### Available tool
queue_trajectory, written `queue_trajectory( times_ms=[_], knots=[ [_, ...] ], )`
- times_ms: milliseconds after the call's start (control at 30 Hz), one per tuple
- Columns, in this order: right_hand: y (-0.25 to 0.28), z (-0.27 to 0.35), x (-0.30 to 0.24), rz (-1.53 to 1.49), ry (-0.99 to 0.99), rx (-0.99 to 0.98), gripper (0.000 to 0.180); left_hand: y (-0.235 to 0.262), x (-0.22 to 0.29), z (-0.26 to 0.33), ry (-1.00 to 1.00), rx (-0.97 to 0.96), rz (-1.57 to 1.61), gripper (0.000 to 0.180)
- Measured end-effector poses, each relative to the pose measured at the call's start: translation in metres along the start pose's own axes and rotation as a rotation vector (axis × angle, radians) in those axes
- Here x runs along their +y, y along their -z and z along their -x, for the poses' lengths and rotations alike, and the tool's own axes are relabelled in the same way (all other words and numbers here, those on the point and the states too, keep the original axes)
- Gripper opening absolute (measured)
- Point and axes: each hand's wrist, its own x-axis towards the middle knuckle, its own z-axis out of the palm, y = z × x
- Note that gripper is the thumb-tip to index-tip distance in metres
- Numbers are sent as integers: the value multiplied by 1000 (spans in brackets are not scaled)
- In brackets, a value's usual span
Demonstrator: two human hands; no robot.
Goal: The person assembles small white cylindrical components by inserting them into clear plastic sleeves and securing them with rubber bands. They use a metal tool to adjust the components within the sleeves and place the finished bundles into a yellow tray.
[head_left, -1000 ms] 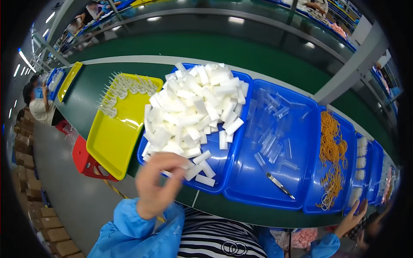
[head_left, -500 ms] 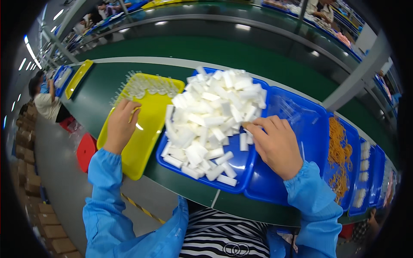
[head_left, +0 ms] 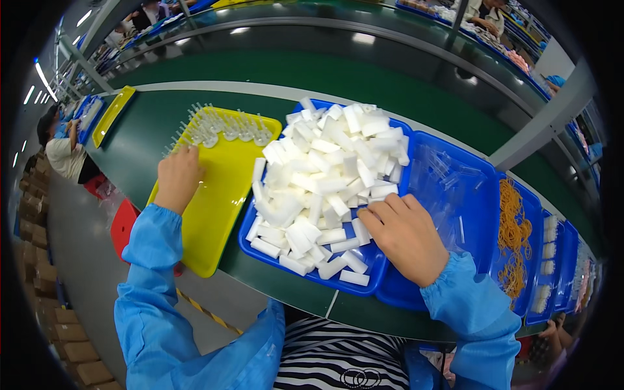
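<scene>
My left hand (head_left: 177,177) rests on the left edge of a yellow tray (head_left: 221,201), its fingers by a row of small clear plastic parts (head_left: 224,128) at the tray's far end; what it grips is hidden. My right hand (head_left: 404,234) lies palm down over the right edge of a blue bin (head_left: 305,276) heaped with white foam blocks (head_left: 328,175), its fingertips touching blocks near the bin's rim. Both forearms wear blue sleeves.
A second blue bin (head_left: 458,195) holds clear plastic pieces, and further right a bin holds orange rubber bands (head_left: 513,234). All stand on a green conveyor table (head_left: 149,123). Another person (head_left: 62,146) works at far left beside a yellow tray. A red stool (head_left: 123,227) stands below.
My left hand has moved from the tray's middle to its far left corner by the clear parts. My right hand has slid left onto the foam blocks at the bin's edge.
</scene>
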Motion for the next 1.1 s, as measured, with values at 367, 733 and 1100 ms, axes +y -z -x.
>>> queue_trajectory(
  times_ms=[367, 733, 1100],
  knots=[
    [-24, 1, 0, 39, -45, 57, 17, 23, 15, 59, -18, 105, 488, 20],
    [15, 27, 7, -1263, -496, 87, 33, 115, 102, 124, -288, 385, 1044, 26],
    [26, 97, -6, -1745, -1029, 424, 36, 139, 226, 142, -664, -34, 1649, 33]
  ],
)
